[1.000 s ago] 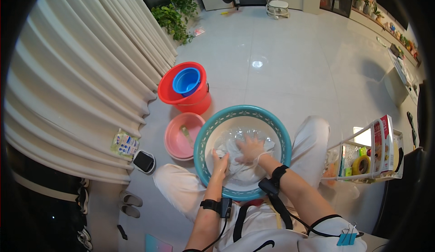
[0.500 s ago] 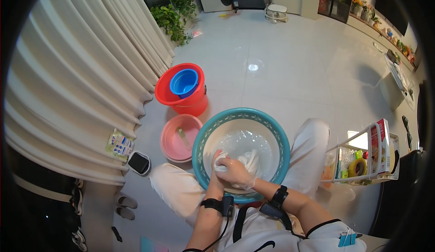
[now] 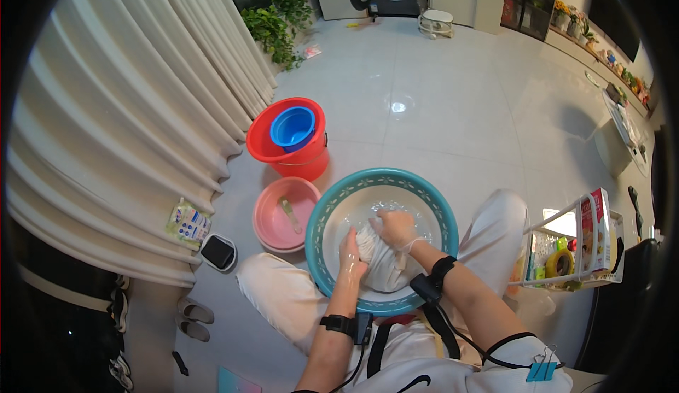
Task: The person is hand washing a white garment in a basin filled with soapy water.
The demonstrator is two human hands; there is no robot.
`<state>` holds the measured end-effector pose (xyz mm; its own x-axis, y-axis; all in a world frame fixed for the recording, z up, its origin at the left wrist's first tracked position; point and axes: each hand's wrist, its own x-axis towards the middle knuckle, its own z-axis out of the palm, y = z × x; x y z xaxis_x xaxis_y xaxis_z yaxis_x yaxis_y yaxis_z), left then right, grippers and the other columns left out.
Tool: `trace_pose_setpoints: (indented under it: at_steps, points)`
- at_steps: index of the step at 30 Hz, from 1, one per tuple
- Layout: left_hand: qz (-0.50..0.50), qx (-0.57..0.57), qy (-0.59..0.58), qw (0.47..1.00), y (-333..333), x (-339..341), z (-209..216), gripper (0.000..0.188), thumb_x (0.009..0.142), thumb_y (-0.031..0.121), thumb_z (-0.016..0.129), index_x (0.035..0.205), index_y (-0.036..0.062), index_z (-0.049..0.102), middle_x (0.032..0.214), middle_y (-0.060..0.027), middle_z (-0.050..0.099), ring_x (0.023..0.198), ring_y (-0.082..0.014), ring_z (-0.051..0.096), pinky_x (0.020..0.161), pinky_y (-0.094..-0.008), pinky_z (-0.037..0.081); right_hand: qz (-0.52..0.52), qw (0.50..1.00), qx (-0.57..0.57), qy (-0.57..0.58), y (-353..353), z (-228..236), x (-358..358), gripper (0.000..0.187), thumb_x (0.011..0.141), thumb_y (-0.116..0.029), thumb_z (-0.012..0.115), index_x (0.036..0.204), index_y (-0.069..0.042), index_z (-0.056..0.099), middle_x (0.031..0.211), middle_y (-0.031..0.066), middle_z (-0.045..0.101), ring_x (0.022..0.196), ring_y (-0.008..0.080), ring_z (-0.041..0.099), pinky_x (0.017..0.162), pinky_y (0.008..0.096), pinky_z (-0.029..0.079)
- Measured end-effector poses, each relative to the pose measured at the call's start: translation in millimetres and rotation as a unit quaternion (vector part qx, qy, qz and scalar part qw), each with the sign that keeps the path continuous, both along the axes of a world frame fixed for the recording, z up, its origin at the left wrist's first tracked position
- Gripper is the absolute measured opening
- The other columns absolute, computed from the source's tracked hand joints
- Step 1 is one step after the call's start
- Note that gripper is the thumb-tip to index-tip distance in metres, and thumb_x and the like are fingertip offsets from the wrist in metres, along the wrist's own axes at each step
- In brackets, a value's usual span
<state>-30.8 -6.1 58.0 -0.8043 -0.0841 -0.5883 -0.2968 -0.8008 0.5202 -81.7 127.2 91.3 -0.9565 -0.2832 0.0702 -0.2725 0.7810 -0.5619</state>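
Between my knees stands a wide basin with a teal patterned rim and a pale inside, holding water. A wet white cloth is bunched in it toward the near side; what kind of garment it is does not show. My left hand grips the cloth's gathered left edge, thumb upward. Curled over the cloth's upper part is my right hand, its fingers closed on the fabric. Both hands are wet and lie inside the basin, a short gap apart.
Left of the basin sits a pink basin with a pale green strip-shaped thing inside. Behind it is a red bucket holding a blue basin. A white basket of supplies stands right. A detergent pouch lies near the curtain.
My hands have moved apart from their clasp around the cloth. The right hand has gone up and right, and the cloth now spreads between the hands toward the near side.
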Motion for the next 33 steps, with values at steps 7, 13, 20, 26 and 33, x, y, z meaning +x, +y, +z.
trace_pose_setpoints:
  at_steps: [7,13,20,26,33]
  points:
    - [0.028,-0.332,0.050,0.942,-24.6,-1.9,-32.7,0.044,0.084,0.005,0.063,0.125,0.0012,0.047,0.113,-0.0133,0.055,0.094,-0.0209,0.058,0.079,-0.0294,0.049,-0.092,0.991,0.073,-0.059,37.5,-8.2,-28.0,0.032,0.085,-0.034,0.060,0.099,-0.007,0.067,0.094,0.0198,0.067,0.086,0.0358,0.065,0.076,0.0446,0.050]
    - [-0.016,-0.275,-0.059,0.959,-34.9,-2.9,-76.3,0.071,0.086,0.010,0.060,0.146,0.0230,0.024,0.125,-0.0120,0.049,0.099,-0.0233,0.057,0.072,-0.0319,0.049,0.046,0.952,0.282,-0.107,13.7,-17.4,-19.0,0.056,0.078,-0.039,0.067,0.127,-0.017,0.054,0.138,0.0172,0.042,0.126,0.0437,0.040,0.094,0.0530,0.040]
    - [-0.104,-0.240,-0.124,0.957,-14.8,-5.7,-56.8,0.072,0.088,0.039,0.057,0.147,0.0397,0.015,0.139,-0.0076,0.040,0.109,-0.0343,0.052,0.069,-0.0512,0.045,0.058,0.966,0.158,-0.198,-11.6,-38.2,8.3,0.067,0.077,-0.046,0.066,0.137,-0.024,0.046,0.138,0.0165,0.046,0.119,0.0395,0.050,0.094,0.0465,0.044]
    - [-0.040,-0.104,-0.135,0.985,-40.5,8.5,-52.5,0.058,0.089,0.042,0.055,0.140,0.0278,0.033,0.133,-0.0086,0.047,0.111,-0.0315,0.052,0.080,-0.0472,0.046,0.124,0.973,-0.137,-0.136,-37.6,4.7,53.7,0.039,0.081,-0.039,0.063,0.107,-0.010,0.066,0.086,0.0206,0.066,0.086,0.0379,0.064,0.078,0.0410,0.051]
    - [-0.047,0.003,-0.009,0.999,-21.3,52.4,-36.8,0.045,0.091,0.038,0.053,0.129,0.0155,0.045,0.124,-0.0098,0.054,0.106,-0.0291,0.056,0.083,-0.0412,0.049,0.165,0.980,-0.112,0.018,-44.0,25.5,69.5,0.025,0.084,-0.032,0.059,0.086,-0.008,0.066,0.084,0.0181,0.067,0.071,0.0382,0.063,0.068,0.0460,0.051]
